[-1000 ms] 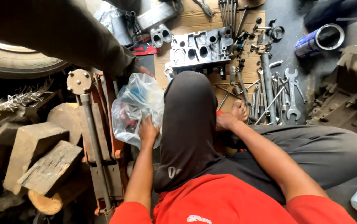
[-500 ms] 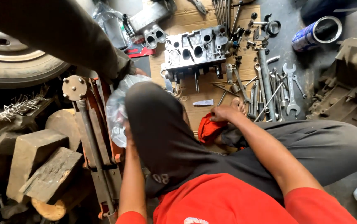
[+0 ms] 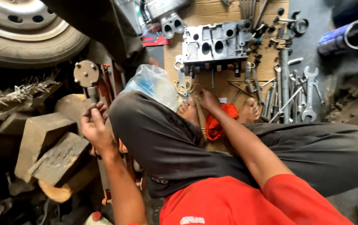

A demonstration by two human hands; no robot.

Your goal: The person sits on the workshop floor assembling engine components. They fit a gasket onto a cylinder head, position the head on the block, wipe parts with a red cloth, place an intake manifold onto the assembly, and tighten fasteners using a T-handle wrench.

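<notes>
My left hand [image 3: 94, 125] is curled around a grey metal rod [image 3: 92, 94] topped by a round disc [image 3: 86, 73], beside an orange jack frame [image 3: 111, 85] left of my raised knee [image 3: 154, 133]. My right hand [image 3: 207, 100] rests knuckles-up on the cardboard [image 3: 195, 12] at the top edge of an orange rag [image 3: 216, 121], between my bare feet [image 3: 250, 111]. Whether its fingers hold the rag is hidden. A clear plastic bag [image 3: 156, 84] lies against my knee.
A grey cylinder head [image 3: 214, 41] sits on the cardboard ahead, with several spanners [image 3: 310, 96] and rods laid out to its right. A tyre [image 3: 24, 37] and wooden blocks [image 3: 47, 143] fill the left. Another person's dark-clothed leg [image 3: 99, 29] stands top centre. A blue tube [image 3: 345, 36] lies top right.
My left hand has left the plastic bag and moved left onto the metal rod. My right hand has shifted up past the orange rag. The view has tilted down and left.
</notes>
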